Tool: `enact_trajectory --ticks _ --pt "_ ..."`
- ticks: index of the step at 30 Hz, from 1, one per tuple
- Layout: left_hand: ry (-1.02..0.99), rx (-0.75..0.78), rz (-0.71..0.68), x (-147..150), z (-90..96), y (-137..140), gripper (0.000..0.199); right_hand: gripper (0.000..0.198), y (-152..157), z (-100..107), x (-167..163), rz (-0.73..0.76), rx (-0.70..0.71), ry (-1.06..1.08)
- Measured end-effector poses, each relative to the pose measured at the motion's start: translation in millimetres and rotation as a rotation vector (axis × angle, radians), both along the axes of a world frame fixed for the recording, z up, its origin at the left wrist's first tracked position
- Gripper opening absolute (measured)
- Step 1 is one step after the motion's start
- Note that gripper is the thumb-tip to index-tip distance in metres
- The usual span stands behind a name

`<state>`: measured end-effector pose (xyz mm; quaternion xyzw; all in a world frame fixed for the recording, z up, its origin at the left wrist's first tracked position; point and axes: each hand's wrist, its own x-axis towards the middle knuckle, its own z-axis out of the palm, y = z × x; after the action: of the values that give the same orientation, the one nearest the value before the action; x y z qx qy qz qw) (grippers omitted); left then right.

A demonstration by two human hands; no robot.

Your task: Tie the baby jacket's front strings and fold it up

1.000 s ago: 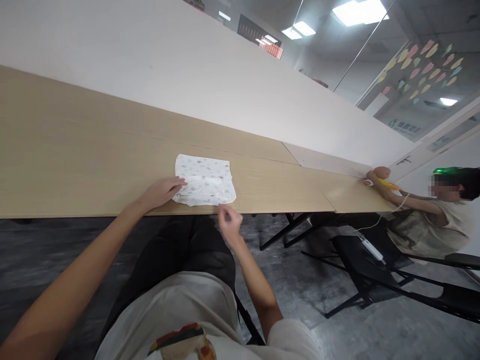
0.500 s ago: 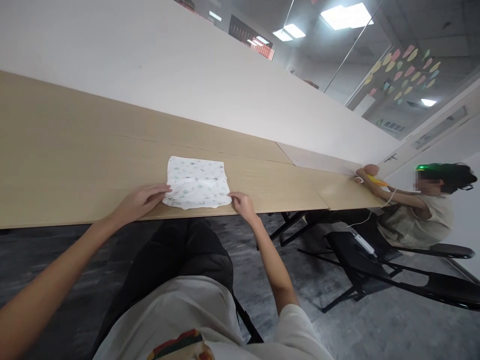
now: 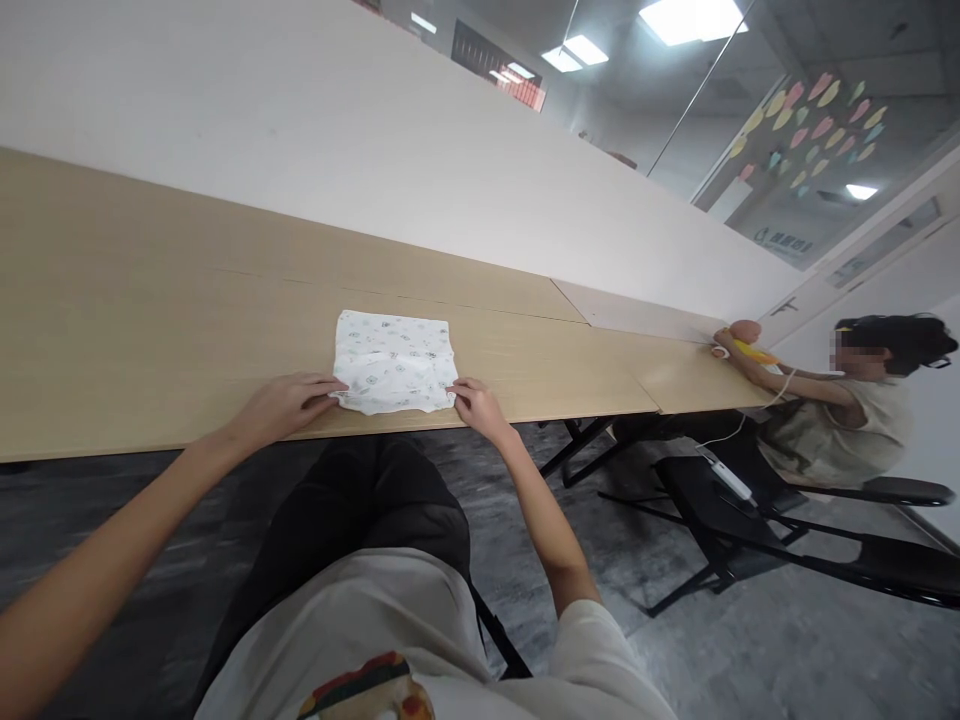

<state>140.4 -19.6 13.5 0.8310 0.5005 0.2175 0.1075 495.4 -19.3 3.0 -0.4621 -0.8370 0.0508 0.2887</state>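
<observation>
Clock positions are read from the middle of the cloth, twelve o'clock being the top of the view; the white cloth [image 3: 394, 350], printed with small scattered motifs, lies on the wood-toned surface [image 3: 172, 290], close to the edge nearest the wearer; it is roughly rectangular, with a crease across its middle and a slightly uneven near border.

The left hand [image 3: 292, 405] is at about eight o'clock; its fingers are pinched together on the cloth's near left corner; the right hand [image 3: 480, 408] is at about four o'clock; its fingers are likewise clamped on the near right corner; a narrow strip of the near border runs between the two grips; how much fabric each grip takes in cannot be told.

At six o'clock are the wearer's dark trousers [image 3: 367, 500] and pale shirt [image 3: 397, 600]; at twelve o'clock a plain white partition [image 3: 360, 160] borders the surface; at two o'clock leaf-shaped paper notes [image 3: 821, 128] show on glass.

At three o'clock, well apart, another person [image 3: 840, 430] sits with arms extended to a doll [image 3: 746, 330]; contact there is too small to confirm; between three and four o'clock a white power strip [image 3: 731, 482] rests on a black chair [image 3: 697, 505].
</observation>
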Motion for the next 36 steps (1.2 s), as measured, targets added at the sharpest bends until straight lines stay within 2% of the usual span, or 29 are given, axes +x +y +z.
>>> enact_trajectory --ticks 6,11,17,20,23,25,28,31,33,36 --pt "0.119 0.045 -0.015 0 4.7 1 0.046 0.025 -3 7 1 0.031 -0.072 0.092" --pt "0.104 0.110 -0.029 -8 13.3 -3 0.043 0.020 -3 14 -3 0.060 -0.099 0.195" --pt "0.166 0.264 -0.043 -11 49.6 -15 0.056 0.025 4 29 -12 -0.024 -0.119 0.423" --pt "0.098 0.303 0.005 -8 69.1 -16 0.055 0.026 18 40 -18 -0.031 -0.125 0.564" --pt "-0.046 0.298 0.095 -3 83.1 -1 0.053 0.027 43 48 -30 -0.087 -0.146 0.711" --pt "-0.116 0.226 0.192 -2 86.2 20 0.053 0.026 64 51 -39 -0.165 -0.175 0.776" --pt "-0.198 0.021 0.311 -3 77.5 60 0.052 0.026 92 48 -53 -0.323 -0.236 0.786" --pt "-0.236 -0.193 0.362 -7 55.9 92 0.051 0.024 109 38 -63 -0.450 -0.314 0.698" --pt "-0.241 -0.266 0.382 -8 40.0 102 0.051 0.023 113 30 -65 -0.499 -0.351 0.602" --pt "-0.290 -0.278 0.437 -7 22.5 103 0.050 0.021 114 22 -63 -0.518 -0.369 0.497"
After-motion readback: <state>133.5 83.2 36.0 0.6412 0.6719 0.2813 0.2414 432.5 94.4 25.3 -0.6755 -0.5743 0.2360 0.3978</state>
